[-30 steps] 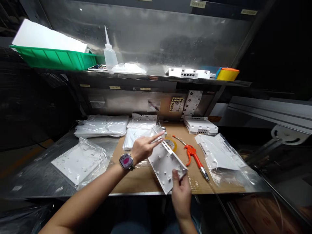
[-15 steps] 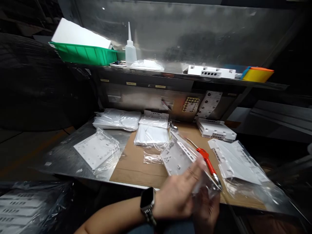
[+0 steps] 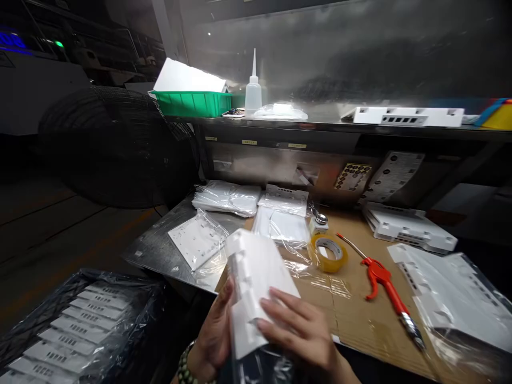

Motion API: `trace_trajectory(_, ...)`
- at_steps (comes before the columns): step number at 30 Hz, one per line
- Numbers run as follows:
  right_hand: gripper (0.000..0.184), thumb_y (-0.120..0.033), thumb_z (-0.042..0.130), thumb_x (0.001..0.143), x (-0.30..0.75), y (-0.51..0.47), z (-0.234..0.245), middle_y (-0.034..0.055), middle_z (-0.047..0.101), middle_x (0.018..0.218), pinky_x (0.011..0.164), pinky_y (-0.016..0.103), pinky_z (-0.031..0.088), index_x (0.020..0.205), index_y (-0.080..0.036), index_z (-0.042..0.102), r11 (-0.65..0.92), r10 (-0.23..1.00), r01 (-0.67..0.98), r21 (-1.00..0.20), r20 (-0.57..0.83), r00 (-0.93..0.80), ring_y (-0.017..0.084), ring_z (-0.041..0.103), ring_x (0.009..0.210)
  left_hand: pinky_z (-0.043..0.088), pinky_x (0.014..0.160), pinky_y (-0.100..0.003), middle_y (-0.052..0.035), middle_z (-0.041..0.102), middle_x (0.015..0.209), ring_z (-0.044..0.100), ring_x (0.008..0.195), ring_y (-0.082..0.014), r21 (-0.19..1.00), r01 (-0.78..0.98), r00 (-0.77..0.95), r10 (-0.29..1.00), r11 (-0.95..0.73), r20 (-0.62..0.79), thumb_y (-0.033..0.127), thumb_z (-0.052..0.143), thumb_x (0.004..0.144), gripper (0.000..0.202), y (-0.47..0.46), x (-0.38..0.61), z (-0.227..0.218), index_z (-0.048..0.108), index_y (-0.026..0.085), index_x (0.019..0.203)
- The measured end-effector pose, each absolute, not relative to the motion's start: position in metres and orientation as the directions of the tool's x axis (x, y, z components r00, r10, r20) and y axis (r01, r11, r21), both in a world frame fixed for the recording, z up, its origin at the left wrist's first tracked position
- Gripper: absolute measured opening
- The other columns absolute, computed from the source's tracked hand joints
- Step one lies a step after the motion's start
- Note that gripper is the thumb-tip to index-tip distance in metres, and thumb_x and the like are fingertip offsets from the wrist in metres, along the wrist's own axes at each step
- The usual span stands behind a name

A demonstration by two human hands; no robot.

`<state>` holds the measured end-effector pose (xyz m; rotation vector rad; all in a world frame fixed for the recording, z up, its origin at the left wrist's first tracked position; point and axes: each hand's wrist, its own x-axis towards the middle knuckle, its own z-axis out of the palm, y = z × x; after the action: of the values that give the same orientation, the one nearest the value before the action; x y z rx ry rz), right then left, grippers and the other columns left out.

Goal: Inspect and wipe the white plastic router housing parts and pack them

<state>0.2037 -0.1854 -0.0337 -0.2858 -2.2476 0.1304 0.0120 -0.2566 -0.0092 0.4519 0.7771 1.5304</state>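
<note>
Your left hand grips a panel, your right hand lies flat-fingered on it; cardboard part-covers the table, a fan at left.

A lane of bare brown cardboard on the tabletop runs between the held white plastic housing and the red air gun with silver nozzle. The yellow tape roll narrows it at the rear. Past the gun, a clear-bagged white plastic panel bars the way rightward.
</note>
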Motion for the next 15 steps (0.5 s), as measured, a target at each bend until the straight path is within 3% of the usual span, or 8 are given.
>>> trace_trajectory(2, 0.032, -0.029, 0.062, 0.101, 0.171, -0.188, -0.019, -0.001, 0.072, 0.133, 0.106, 0.04, 0.059, 0.131, -0.037, 0.07, 0.996, 0.079, 0.024, -0.088, 0.701, -0.709, 0.022, 0.066, 0.129, 0.062, 0.093, -0.048, -0.0106, 0.076, 0.117, 0.072, 0.112, -0.0355, 0.701, -0.71, -0.227, 0.922, 0.063, -0.313, 0.044, 0.087, 0.072, 0.08, -0.265, -0.006, -0.018, 0.053, 0.03, 0.143)
trace_trajectory(5, 0.024, -0.035, 0.063, 0.101, 0.145, -0.194, -0.011, -0.0042, 0.073, 0.13, 0.116, 0.042, 0.05, 0.123, -0.035, 0.074, 0.997, 0.032, -0.026, -0.075, 0.685, -0.727, 0.02, 0.064, 0.132, 0.065, 0.074, -0.041, -0.0067, 0.078, 0.094, 0.077, 0.091, -0.033, 0.774, -0.632, -0.497, 0.786, -0.036, -0.369, 0.035, 0.089, 0.067, 0.063, -0.271, -0.046, -0.032, 0.065, 0.024, 0.125)
trace_trajectory(7, 0.02, -0.037, 0.069, 0.097, 0.143, -0.196, -0.016, -0.002, 0.075, 0.126, 0.117, 0.045, 0.049, 0.115, -0.032, 0.077, 0.995, 0.063, -0.008, -0.095, 0.715, -0.696, 0.022, 0.065, 0.131, 0.064, 0.062, -0.033, -0.0039, 0.075, 0.081, 0.075, 0.077, -0.0275, 0.854, -0.48, -0.743, 0.611, -0.202, -0.273, 0.032, 0.087, 0.07, 0.041, -0.262, -0.085, -0.041, 0.07, 0.02, 0.106)
trace_trajectory(9, 0.017, -0.035, 0.073, 0.094, 0.15, -0.195, -0.025, 0.0009, 0.077, 0.123, 0.113, 0.046, 0.052, 0.11, -0.03, 0.078, 0.989, 0.139, 0.057, -0.135, 0.745, -0.653, 0.023, 0.067, 0.128, 0.061, 0.061, -0.023, 0.0016, 0.073, 0.079, 0.073, 0.074, -0.0183, 0.869, -0.4, -0.851, 0.471, -0.291, -0.234, 0.018, 0.083, 0.07, 0.032, -0.244, -0.125, -0.048, 0.069, 0.022, 0.098)
trace_trajectory(13, 0.021, -0.026, 0.074, 0.093, 0.18, -0.19, -0.05, 0.0039, 0.076, 0.126, 0.108, 0.047, 0.058, 0.113, -0.027, 0.077, 0.961, 0.273, 0.155, -0.228, 0.716, -0.642, 0.025, 0.068, 0.127, 0.062, 0.072, -0.023, 0.0016, 0.074, 0.087, 0.072, 0.085, -0.0163, 0.875, -0.332, -0.899, 0.398, -0.352, -0.181, 0.011, 0.079, 0.071, 0.032, -0.209, -0.18, -0.059, 0.069, 0.021, 0.099)
trace_trajectory(15, 0.025, -0.019, 0.07, 0.094, 0.204, -0.188, -0.064, 0.0066, 0.075, 0.128, 0.105, 0.044, 0.06, 0.119, -0.024, 0.074, 0.945, 0.326, 0.192, -0.265, 0.708, -0.626, 0.025, 0.068, 0.127, 0.061, 0.07, -0.024, 0.0006, 0.072, 0.088, 0.07, 0.082, -0.0155, 0.889, -0.314, -0.907, 0.381, -0.334, -0.178, 0.008, 0.079, 0.072, 0.032, -0.203, -0.19, -0.06, 0.069, 0.019, 0.1)
